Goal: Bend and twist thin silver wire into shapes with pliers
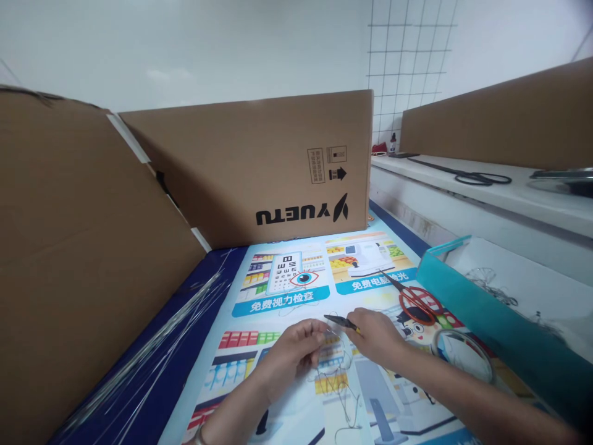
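Note:
In the head view my left hand [299,349] pinches a thin wire [347,395], whose loose curls hang down over the printed sheet [250,266]. My right hand [377,337] is closed around needle-nose pliers [341,321] with dark jaws and a bit of yellow handle showing. The jaw tips point left, close to the fingertips of my left hand. Whether the jaws touch the wire is too fine to tell. Red-handled scissors [414,301] lie just beyond my right hand, and a round clear dish or roll [463,354] sits beside my right forearm.
A teal-sided box [491,309] holding wire pieces stands at the right. Long thin wires [171,334] lie along the left table edge. Large cardboard panels [241,167] rise at the left and back. Black scissors [477,178] rest on the white ledge [523,194].

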The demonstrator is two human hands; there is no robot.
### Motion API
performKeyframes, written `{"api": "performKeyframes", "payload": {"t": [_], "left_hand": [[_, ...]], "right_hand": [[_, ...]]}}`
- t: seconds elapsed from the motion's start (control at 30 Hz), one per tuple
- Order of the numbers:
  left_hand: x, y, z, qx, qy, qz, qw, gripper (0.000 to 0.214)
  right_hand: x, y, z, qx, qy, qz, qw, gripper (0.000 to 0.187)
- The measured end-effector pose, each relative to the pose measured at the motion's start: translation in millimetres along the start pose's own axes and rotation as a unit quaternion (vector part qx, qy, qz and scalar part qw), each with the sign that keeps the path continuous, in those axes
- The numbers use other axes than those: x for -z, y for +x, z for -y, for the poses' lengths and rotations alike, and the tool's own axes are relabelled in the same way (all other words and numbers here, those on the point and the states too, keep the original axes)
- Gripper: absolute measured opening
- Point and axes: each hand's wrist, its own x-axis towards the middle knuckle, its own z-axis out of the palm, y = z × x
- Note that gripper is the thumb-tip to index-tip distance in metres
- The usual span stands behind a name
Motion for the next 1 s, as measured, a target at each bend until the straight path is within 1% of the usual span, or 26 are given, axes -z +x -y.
{"api": "performKeyframes", "payload": {"t": [0.33, 0.6, 1.0], "left_hand": [[-0.5, 1.2, 4.9, -0.003, 0.018, -0.016, 1.000, 0.025], [-3.6, 1.5, -0.1, 0.013, 0.059, -0.044, 0.997, 0.023], [-5.3, 3.6, -1.0, 0.021, 0.092, -0.039, 0.995, 0.027]], "right_hand": [[3.0, -1.1, 1.5, 0.002, -0.002, 0.014, 1.000, 0.027], [6.5, -2.8, 2.2, 0.015, -0.006, 0.025, 1.000, 0.024], [10.7, -1.1, 6.2, 0.037, -0.014, 0.035, 0.999, 0.024]]}}
